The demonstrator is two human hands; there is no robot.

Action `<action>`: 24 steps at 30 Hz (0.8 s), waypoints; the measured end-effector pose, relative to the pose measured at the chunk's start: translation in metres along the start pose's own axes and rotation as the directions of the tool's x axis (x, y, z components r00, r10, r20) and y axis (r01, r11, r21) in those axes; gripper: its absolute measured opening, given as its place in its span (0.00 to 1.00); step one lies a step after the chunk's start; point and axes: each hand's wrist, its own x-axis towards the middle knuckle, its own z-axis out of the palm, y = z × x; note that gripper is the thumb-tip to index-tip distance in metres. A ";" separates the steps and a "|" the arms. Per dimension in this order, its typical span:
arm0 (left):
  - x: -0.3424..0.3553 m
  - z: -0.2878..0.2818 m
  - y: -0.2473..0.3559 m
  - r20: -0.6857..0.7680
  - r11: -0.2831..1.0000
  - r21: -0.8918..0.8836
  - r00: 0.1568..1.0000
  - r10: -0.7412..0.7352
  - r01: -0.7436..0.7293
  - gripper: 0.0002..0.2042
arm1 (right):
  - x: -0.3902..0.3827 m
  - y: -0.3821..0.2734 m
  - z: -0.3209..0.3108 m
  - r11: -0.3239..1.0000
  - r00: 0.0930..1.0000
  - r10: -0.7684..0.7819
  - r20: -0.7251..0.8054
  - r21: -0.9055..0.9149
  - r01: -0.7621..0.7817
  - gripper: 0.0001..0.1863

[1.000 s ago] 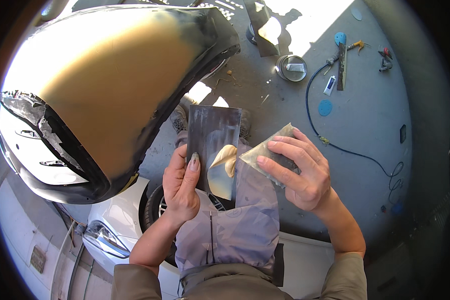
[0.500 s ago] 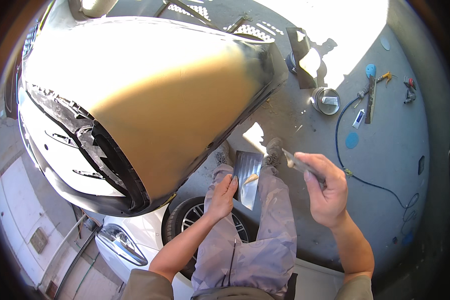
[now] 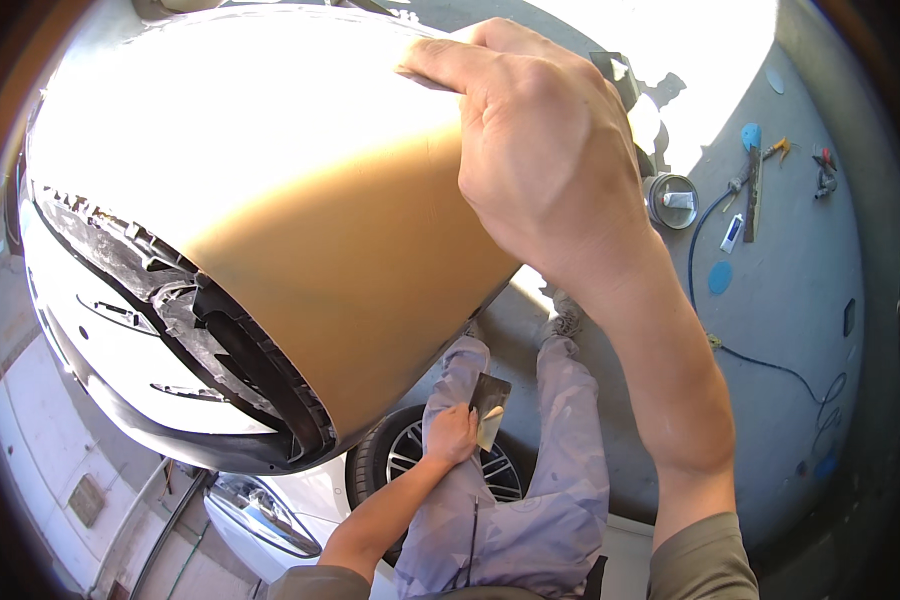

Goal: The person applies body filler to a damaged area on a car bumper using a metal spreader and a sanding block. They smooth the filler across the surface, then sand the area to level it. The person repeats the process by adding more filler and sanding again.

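Observation:
My right hand (image 3: 560,140) is raised over the far right part of a large curved car body panel (image 3: 350,270), which has a tan patch fading into sunlit white. Its fingers are closed on the putty spreader, now almost wholly hidden behind the hand. Whether the spreader touches the panel I cannot tell. Down by my thigh, my left hand (image 3: 453,436) grips a dark, flat metal plate (image 3: 491,390) by its edge. A small beige dab of putty (image 3: 490,424) lies on that plate.
A white car's wheel (image 3: 406,450) and headlight (image 3: 260,515) sit below the panel. On the grey floor at right are an open tin (image 3: 658,212), a tube (image 3: 732,233), a blue disc (image 3: 720,277) and a dark hose (image 3: 765,363).
My right hand has swung up and forward with the putty spreader, from beside my legs to over the panel. My left hand and the plate are lower in view, nearer my body.

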 end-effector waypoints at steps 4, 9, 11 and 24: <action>0.001 -0.003 -0.002 0.051 1.000 -0.020 0.999 0.003 -0.002 0.12 | -0.037 -0.022 0.013 0.988 0.996 0.043 -0.074 0.149 -0.032 0.18; 0.004 -0.014 -0.004 -0.091 0.908 0.028 0.904 0.419 -0.418 0.13 | -0.100 -0.056 0.038 0.990 0.968 -0.004 -0.252 0.139 0.040 0.19; 0.005 -0.013 -0.007 -0.054 0.912 0.027 0.911 0.409 -0.408 0.13 | -0.131 -0.072 0.045 0.991 0.972 0.016 -0.236 0.136 0.017 0.18; 0.002 0.001 -0.028 0.170 0.998 0.065 0.985 -0.009 -0.002 0.13 | -0.059 0.004 -0.022 0.990 0.986 0.112 -0.119 0.095 -0.101 0.21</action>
